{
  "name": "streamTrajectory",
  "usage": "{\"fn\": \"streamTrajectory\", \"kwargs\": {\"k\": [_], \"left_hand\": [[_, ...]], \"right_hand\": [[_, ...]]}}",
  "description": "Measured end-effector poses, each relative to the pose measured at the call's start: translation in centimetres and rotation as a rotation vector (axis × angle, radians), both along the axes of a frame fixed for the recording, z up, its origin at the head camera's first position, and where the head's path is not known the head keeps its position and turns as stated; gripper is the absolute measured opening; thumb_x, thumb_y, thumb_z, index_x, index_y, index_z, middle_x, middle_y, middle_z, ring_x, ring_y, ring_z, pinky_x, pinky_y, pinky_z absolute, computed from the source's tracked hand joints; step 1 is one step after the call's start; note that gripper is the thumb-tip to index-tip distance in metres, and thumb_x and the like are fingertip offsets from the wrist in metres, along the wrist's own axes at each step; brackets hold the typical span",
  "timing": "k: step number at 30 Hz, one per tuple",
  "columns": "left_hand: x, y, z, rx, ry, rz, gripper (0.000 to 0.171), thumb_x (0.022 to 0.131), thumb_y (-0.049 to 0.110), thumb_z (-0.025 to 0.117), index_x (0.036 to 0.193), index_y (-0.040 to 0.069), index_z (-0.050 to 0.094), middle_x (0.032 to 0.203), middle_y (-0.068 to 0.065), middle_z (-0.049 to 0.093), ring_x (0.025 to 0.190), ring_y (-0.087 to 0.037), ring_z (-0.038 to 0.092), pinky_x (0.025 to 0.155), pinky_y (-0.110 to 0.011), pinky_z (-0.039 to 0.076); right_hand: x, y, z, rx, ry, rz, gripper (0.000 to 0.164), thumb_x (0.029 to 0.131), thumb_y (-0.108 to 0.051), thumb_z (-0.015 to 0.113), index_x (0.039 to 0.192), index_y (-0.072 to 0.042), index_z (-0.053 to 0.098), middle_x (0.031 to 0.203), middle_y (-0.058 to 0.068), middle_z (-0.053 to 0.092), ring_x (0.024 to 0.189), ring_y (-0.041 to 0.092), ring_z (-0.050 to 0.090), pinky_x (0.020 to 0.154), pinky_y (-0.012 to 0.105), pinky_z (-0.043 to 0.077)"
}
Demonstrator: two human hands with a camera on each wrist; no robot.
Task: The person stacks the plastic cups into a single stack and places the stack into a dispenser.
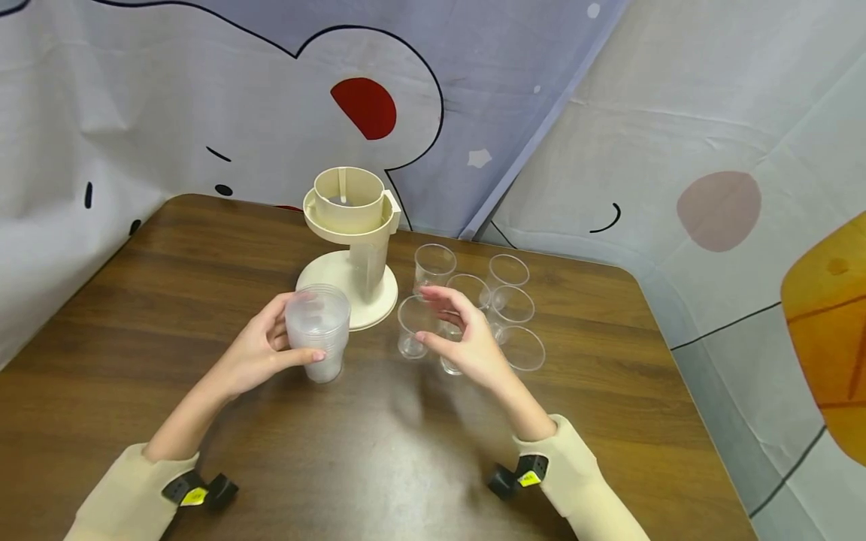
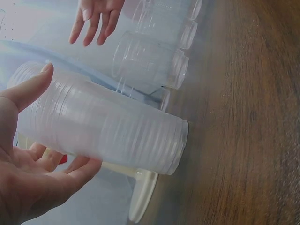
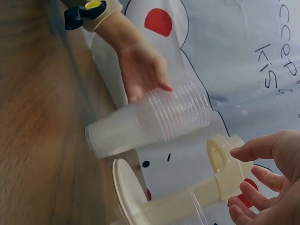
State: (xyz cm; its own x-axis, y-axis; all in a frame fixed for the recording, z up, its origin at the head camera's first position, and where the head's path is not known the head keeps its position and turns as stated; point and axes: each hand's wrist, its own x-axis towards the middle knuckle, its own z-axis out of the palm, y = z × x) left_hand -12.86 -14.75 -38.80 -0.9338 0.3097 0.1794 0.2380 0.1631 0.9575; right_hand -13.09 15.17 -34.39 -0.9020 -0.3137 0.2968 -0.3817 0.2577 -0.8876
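My left hand (image 1: 253, 353) grips a stack of nested clear plastic cups (image 1: 319, 319), thumb on one side and fingers curled round the other. In the left wrist view the stack (image 2: 108, 122) stands with its base close to the tabletop. My right hand (image 1: 470, 342) is held over a group of single clear cups, thumb and fingers apart with nothing between them. The nearest cup (image 1: 411, 349) shows between its thumb and fingers in the head view. Behind the stack stands a cream cup dispenser (image 1: 368, 263) with a round base and a ring-shaped top.
Several single cups stand right of the dispenser, among them a cup (image 1: 435, 259) at the back and a cup (image 1: 524, 349) at the front right. They are on a brown wooden table (image 1: 365, 466). A printed curtain (image 1: 243, 98) hangs behind the table.
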Motion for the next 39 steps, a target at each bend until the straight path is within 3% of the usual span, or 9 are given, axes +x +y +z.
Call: {"fn": "streamTrajectory", "kwargs": {"k": [10, 17, 22, 28, 39], "left_hand": [[0.1, 0.4, 0.2, 0.012, -0.011, -0.015, 0.074, 0.077, 0.000, 0.078, 0.138, 0.004, 0.037, 0.125, -0.013, 0.050, 0.102, -0.001, 0.060, 0.083, -0.017, 0.053], [-0.1, 0.4, 0.2, 0.014, 0.005, -0.011, 0.073, 0.076, 0.001, 0.078, 0.137, 0.003, 0.038, 0.123, -0.006, 0.052, 0.102, -0.001, 0.060, 0.083, -0.017, 0.053], [-0.1, 0.2, 0.0, 0.018, 0.013, -0.012, 0.073, 0.076, 0.001, 0.078, 0.137, 0.005, 0.038, 0.121, 0.000, 0.052, 0.102, -0.001, 0.060, 0.083, -0.016, 0.053], [0.0, 0.0, 0.0, 0.011, 0.013, -0.009, 0.073, 0.077, 0.001, 0.078, 0.137, 0.003, 0.037, 0.121, 0.001, 0.052, 0.102, 0.001, 0.060, 0.083, -0.016, 0.052], [0.0, -0.1, 0.0, 0.002, 0.013, -0.005, 0.073, 0.076, 0.001, 0.078, 0.137, 0.002, 0.037, 0.122, -0.001, 0.051, 0.102, 0.001, 0.059, 0.083, -0.016, 0.052]], "right_hand": [[1.0, 3.5, 0.0, 0.072, 0.001, -0.082, 0.058, 0.077, 0.006, 0.073, 0.130, -0.002, 0.052, 0.133, 0.015, 0.056, 0.120, 0.034, 0.052, 0.103, 0.046, 0.043], [1.3, 5.4, 0.7, 0.082, 0.017, -0.131, 0.060, 0.076, 0.006, 0.074, 0.131, -0.002, 0.051, 0.132, 0.010, 0.056, 0.118, 0.028, 0.053, 0.101, 0.028, 0.046], [1.6, 6.3, 1.1, 0.091, 0.022, -0.146, 0.060, 0.077, 0.005, 0.074, 0.131, -0.002, 0.051, 0.131, 0.010, 0.056, 0.118, 0.028, 0.053, 0.102, 0.032, 0.046], [1.9, 7.4, 1.1, 0.079, 0.036, -0.160, 0.061, 0.076, 0.007, 0.075, 0.131, -0.001, 0.051, 0.127, 0.011, 0.057, 0.113, 0.010, 0.057, 0.099, 0.025, 0.047], [2.5, 9.6, 1.2, 0.092, 0.044, -0.217, 0.061, 0.077, 0.005, 0.075, 0.132, -0.002, 0.050, 0.124, -0.003, 0.057, 0.112, 0.005, 0.055, 0.099, 0.021, 0.045]]}}
